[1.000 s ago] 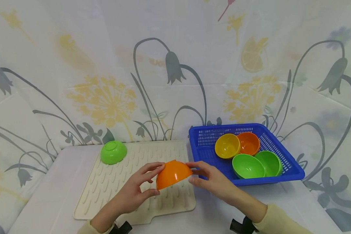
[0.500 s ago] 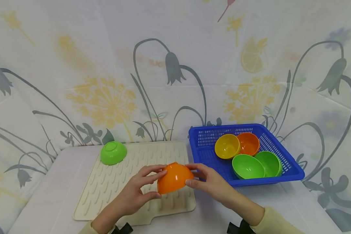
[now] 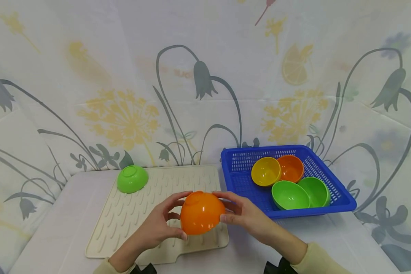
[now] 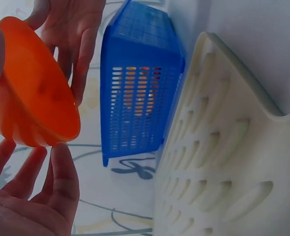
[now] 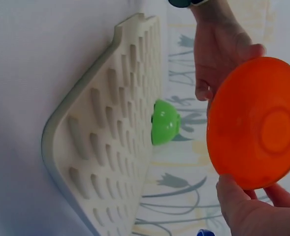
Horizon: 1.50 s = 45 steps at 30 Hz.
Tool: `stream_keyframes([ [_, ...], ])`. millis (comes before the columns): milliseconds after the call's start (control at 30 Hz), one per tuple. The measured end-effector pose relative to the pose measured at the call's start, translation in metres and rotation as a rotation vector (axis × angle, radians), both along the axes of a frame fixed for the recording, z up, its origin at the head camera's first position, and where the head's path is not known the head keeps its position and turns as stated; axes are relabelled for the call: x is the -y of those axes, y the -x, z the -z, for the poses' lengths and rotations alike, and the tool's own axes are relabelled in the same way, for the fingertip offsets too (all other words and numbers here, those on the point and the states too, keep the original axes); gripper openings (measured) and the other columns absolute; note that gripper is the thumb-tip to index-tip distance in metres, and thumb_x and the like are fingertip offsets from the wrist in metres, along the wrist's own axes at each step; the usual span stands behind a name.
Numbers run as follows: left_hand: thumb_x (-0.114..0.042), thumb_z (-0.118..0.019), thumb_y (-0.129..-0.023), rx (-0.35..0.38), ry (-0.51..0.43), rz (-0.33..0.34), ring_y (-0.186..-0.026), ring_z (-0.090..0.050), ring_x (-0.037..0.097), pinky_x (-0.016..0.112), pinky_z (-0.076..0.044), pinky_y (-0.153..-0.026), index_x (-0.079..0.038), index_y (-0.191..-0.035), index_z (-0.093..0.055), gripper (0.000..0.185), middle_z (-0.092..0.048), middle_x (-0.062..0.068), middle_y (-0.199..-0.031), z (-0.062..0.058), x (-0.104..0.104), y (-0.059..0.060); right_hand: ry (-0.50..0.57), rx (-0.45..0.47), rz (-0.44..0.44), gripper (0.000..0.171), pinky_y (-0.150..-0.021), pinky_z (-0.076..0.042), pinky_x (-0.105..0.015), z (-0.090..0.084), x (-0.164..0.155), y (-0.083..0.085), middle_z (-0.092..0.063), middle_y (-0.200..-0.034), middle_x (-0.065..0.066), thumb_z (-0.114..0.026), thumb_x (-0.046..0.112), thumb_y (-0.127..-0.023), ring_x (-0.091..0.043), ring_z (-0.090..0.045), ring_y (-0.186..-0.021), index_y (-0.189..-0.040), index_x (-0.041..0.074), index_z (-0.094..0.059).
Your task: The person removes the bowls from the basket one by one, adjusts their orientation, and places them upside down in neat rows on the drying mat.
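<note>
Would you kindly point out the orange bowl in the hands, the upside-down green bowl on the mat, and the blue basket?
orange bowl [image 3: 202, 213], head view, on its rounded outer wall.
upside-down green bowl [image 3: 132, 179], head view, on its outer side.
blue basket [image 3: 241, 167], head view, on its inner back wall.

We list by colour. Orange: the bowl [image 3: 202, 213] nearest us, and a second orange bowl [image 3: 292, 167] in the far basket. Blue, perforated in a grid: the basket [image 3: 239, 167] at right. Yellow: one bowl [image 3: 265, 171]. Green: two bowls [image 3: 289, 195] in the basket, one upturned green bowl [image 3: 132, 178] far left. Cream, ribbed: the mat [image 3: 133, 213]. White with grey bellflowers and yellow dandelions: the backdrop cloth [image 3: 123, 95].
</note>
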<state>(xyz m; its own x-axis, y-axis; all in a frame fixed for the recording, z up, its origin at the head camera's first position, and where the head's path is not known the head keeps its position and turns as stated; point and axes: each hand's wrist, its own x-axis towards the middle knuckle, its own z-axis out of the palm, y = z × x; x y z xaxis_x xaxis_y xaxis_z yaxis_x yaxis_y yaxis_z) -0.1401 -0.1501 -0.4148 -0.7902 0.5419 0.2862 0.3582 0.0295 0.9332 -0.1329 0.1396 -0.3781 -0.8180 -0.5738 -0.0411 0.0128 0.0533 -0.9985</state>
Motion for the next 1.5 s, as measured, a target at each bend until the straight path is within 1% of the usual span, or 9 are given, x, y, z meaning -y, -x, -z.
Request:
stream_keyframes([
  [133,-0.030,-0.087,-0.077,0.033,-0.034,0.040,-0.126,-0.051,0.022,0.039,-0.053,-0.092,-0.015,-0.150,-0.044,0.085,-0.049,0.008,-0.146,0.002,0.001,0.001,0.024,0.011,-0.031,0.063,-0.106,-0.044,-0.041,0.003,0.001,0.001,-0.039,-0.155,-0.015,-0.066,0.015,-0.097,-0.036,-0.038,-0.141,-0.153,0.006,-0.037],
  [200,-0.029,-0.087,-0.077,0.047,-0.027,0.040,-0.128,-0.050,0.020,0.039,-0.052,-0.095,-0.015,-0.150,-0.044,0.086,-0.050,0.008,-0.146,0.002,0.002,0.000,0.036,0.019,-0.038,0.064,-0.106,-0.043,-0.039,0.004,0.001,0.001,-0.037,-0.156,-0.015,-0.066,0.014,-0.096,-0.036,-0.035,-0.142,-0.153,0.006,-0.036],
  [333,-0.024,-0.087,-0.078,0.071,0.030,0.010,-0.131,-0.047,0.018,0.041,-0.051,-0.098,-0.019,-0.149,-0.045,0.083,-0.049,0.003,-0.147,-0.001,0.004,-0.001,0.042,0.016,-0.036,0.065,-0.106,-0.043,-0.038,0.006,0.003,0.001,-0.035,-0.158,-0.013,-0.065,0.010,-0.096,-0.036,-0.031,-0.144,-0.154,0.007,-0.036],
  [433,-0.021,-0.087,-0.078,0.066,0.083,-0.019,-0.132,-0.046,0.022,0.040,-0.050,-0.099,-0.021,-0.149,-0.045,0.082,-0.049,0.001,-0.146,-0.002,0.005,-0.001,0.030,0.016,-0.006,0.063,-0.104,-0.045,-0.040,0.008,0.006,0.001,-0.037,-0.157,-0.012,-0.065,0.008,-0.095,-0.037,-0.034,-0.142,-0.153,0.010,-0.039],
  [567,-0.022,-0.088,-0.077,0.048,0.146,-0.059,-0.132,-0.045,0.029,0.040,-0.049,-0.099,-0.022,-0.149,-0.045,0.083,-0.049,0.001,-0.146,-0.002,0.006,-0.001,-0.007,0.026,0.070,0.059,-0.099,-0.049,-0.043,0.010,0.013,-0.001,-0.041,-0.153,-0.014,-0.065,0.008,-0.095,-0.037,-0.047,-0.133,-0.150,0.012,-0.045],
  [700,-0.025,-0.087,-0.077,0.025,0.219,-0.104,-0.133,-0.043,0.030,0.042,-0.048,-0.101,-0.023,-0.150,-0.044,0.084,-0.048,0.001,-0.148,-0.001,0.008,0.001,-0.045,0.033,0.166,0.056,-0.097,-0.052,-0.043,0.014,0.025,-0.003,-0.043,-0.151,-0.016,-0.067,0.008,-0.095,-0.031,-0.057,-0.120,-0.148,0.010,-0.048],
  [1033,-0.018,-0.090,-0.072,-0.069,0.332,-0.195,-0.136,-0.043,0.030,0.049,-0.047,-0.101,-0.023,-0.151,-0.041,0.094,-0.045,0.003,-0.151,0.005,0.016,0.016,-0.140,-0.042,0.317,0.066,-0.096,-0.052,-0.046,0.029,0.058,0.001,-0.038,-0.150,-0.019,-0.074,0.013,-0.090,-0.040,-0.051,-0.126,-0.149,0.011,-0.045],
  [1300,-0.013,-0.090,-0.073,-0.031,0.342,-0.287,-0.136,-0.043,0.032,0.051,-0.045,-0.103,-0.014,-0.151,-0.040,0.092,-0.046,0.008,-0.150,0.015,0.019,0.028,-0.204,-0.088,0.428,0.063,-0.092,-0.054,-0.044,0.033,0.086,0.019,-0.043,-0.143,-0.020,-0.074,0.006,-0.088,-0.037,-0.055,-0.117,-0.146,0.010,-0.049],
  [1500,-0.018,-0.087,-0.078,0.006,0.336,-0.345,-0.138,-0.040,0.035,0.053,-0.040,-0.107,-0.008,-0.152,-0.035,0.091,-0.041,0.014,-0.153,0.020,0.022,0.040,-0.190,-0.052,0.502,0.060,-0.092,-0.054,-0.043,0.036,0.106,0.036,-0.044,-0.141,-0.019,-0.071,0.000,-0.088,-0.038,-0.054,-0.119,-0.144,0.009,-0.052],
])
